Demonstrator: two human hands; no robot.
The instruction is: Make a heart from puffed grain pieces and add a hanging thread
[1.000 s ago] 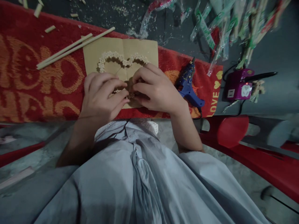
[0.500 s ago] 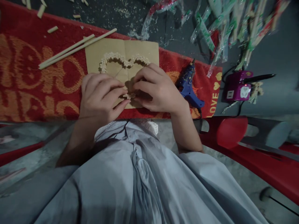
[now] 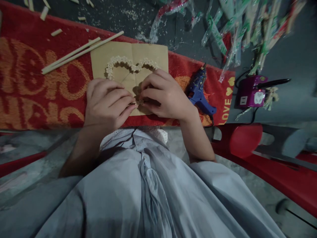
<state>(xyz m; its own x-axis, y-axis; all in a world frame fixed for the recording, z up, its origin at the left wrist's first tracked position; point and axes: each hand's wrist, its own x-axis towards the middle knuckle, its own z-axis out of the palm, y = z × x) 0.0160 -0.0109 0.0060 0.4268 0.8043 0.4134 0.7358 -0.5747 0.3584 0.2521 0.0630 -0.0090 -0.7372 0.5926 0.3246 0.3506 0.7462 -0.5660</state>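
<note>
A heart-shaped outline of small pale pieces lies on a creased tan sheet; its upper curves show and my hands cover much of the lower part. My left hand has thumb and fingers pinched together at the outline's lower tip. Facing it, my right hand is closed with its fingertips at the same spot. Between them a bit of the pale outline shows, mostly hidden by the fingers. Right of my right hand rests a blue glue gun, its nozzle pointing away from me.
Two thin pale sticks lie on the red towel at left. Cut stick pieces and crumbs are scattered on the dark table. Plastic-wrapped sticks lie at upper right, above a purple power socket box. A red chair stands at right.
My left fingertips have shifted slightly and now cover more of the outline's lower tip. My right hand stays nearly in place.
</note>
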